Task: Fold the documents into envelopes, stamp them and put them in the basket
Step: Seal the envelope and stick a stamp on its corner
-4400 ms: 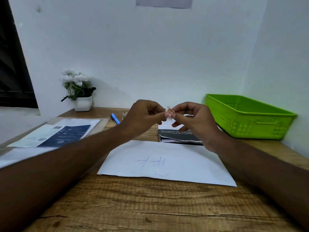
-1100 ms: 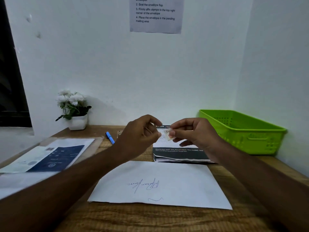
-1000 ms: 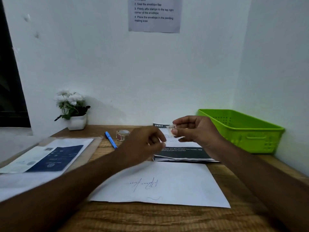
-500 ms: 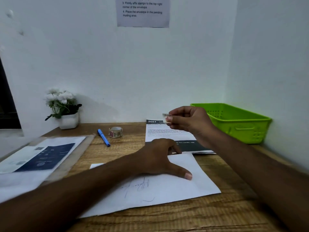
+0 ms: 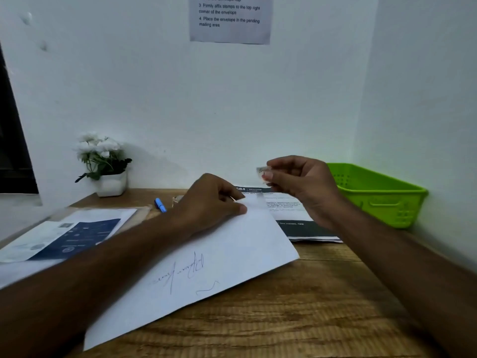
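Note:
A white envelope [image 5: 219, 259] with blue handwriting lies slanted on the wooden desk [image 5: 296, 319]. My left hand [image 5: 209, 202] pinches its far corner, which is lifted a little. My right hand [image 5: 299, 177] hovers above and to the right, pinching a small stamp [image 5: 262, 170] between thumb and forefinger. A printed document [image 5: 296, 218] with a dark band lies behind the envelope. The green basket [image 5: 376, 195] stands at the right against the wall.
A blue pen [image 5: 160, 204] and a stamp roll [image 5: 176, 200], mostly hidden by my left hand, lie at the back. A white potted flower [image 5: 103, 164] stands back left. More documents [image 5: 67, 236] lie on the left. An instruction sheet [image 5: 229, 19] hangs on the wall.
My left hand left the stamp, dropped onto the envelope, then took its far corner and turned it anticlockwise. My right hand kept the stamp raised.

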A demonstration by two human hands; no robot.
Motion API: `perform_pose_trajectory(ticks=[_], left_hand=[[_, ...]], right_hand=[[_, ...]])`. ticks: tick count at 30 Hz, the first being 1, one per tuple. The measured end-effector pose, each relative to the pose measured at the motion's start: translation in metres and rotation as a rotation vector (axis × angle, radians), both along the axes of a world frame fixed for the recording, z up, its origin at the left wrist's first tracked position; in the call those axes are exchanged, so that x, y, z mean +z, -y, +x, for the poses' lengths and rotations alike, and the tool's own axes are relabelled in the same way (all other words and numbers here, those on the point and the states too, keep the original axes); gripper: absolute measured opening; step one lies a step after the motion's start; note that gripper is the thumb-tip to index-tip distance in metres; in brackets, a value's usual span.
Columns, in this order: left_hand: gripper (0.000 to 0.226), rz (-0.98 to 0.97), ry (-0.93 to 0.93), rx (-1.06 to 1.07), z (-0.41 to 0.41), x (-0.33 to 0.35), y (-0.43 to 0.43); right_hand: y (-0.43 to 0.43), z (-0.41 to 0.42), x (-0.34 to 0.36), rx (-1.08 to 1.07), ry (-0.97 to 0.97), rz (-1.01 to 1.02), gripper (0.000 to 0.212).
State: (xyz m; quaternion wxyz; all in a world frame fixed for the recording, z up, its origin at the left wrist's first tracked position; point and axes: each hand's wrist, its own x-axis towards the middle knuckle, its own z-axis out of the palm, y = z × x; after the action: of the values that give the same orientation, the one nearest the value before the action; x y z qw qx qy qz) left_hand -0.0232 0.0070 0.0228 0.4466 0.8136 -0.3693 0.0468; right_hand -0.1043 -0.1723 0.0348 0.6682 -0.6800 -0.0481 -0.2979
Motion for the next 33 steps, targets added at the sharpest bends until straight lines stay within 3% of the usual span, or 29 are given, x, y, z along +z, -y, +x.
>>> perform_pose_trajectory(ticks=[3, 7, 12, 33], left_hand=[[0.007, -0.075, -0.025, 0.061, 0.003, 0.006, -0.009], [0.016, -0.124, 0.003, 0.106, 0.004, 0.009, -0.012], [0.009, -0.133, 0.022, 0.073, 0.002, 0.009, -0.012], [0.016, -0.191, 0.025, -0.022, -0.005, 0.009, -0.012]], right_hand=[[-0.003, -0.002, 0.005, 0.002, 0.049, -0.016, 0.021], [-0.012, -0.003, -0.003, 0.009, -0.059, -0.146, 0.023], [-0.019, 0.001, -0.012, -0.061, -0.118, -0.229, 0.028], [-0.026, -0.003, -0.011, -0.186, -0.113, -0.312, 0.041]])
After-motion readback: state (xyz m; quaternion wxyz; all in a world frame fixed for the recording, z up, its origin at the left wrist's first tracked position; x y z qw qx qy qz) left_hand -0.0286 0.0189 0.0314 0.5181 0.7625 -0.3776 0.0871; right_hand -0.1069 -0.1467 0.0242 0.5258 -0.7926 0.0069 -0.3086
